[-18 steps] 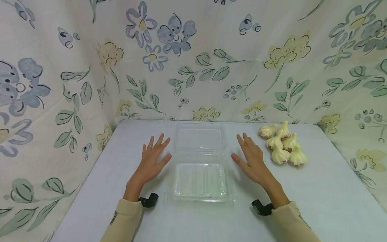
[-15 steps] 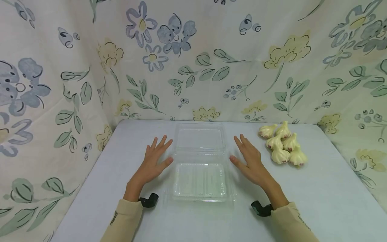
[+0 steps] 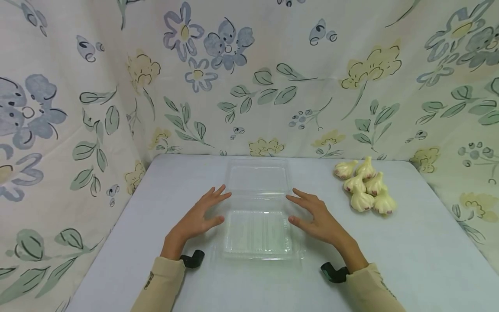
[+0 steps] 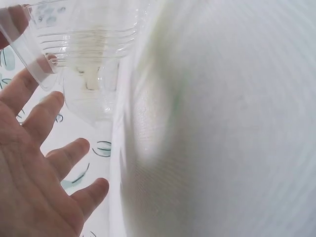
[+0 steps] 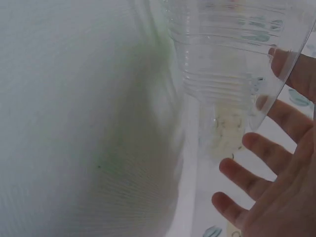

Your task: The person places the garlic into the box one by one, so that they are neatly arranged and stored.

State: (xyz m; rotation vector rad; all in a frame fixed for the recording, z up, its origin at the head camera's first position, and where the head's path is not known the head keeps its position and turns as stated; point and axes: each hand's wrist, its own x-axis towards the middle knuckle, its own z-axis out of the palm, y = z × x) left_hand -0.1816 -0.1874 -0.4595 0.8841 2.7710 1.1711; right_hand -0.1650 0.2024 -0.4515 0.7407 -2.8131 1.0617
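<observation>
A clear plastic hinged container (image 3: 257,234) lies opened flat in the middle of the table, its lid (image 3: 258,177) folded back toward the curtain. My left hand (image 3: 200,216) is at its left side, fingers spread and fingertips right at the edge. On the other side, my right hand (image 3: 315,216) mirrors it, thumb and fingers apart near the right rim. Both wrist views show the container's ribbed wall (image 4: 91,44) close to the spread fingers, with nothing gripped. Several garlic bulbs (image 3: 362,186) sit in a cluster beyond the right hand.
A white cloth covers the table (image 3: 421,242). Behind and at the sides hangs a floral curtain (image 3: 257,117). Black wrist cameras (image 3: 192,259) are strapped to both wrists.
Both hands have moved inward toward the container and slightly nearer to me, the fingertips coming up to its sides. The container and garlic bulbs stay where they were.
</observation>
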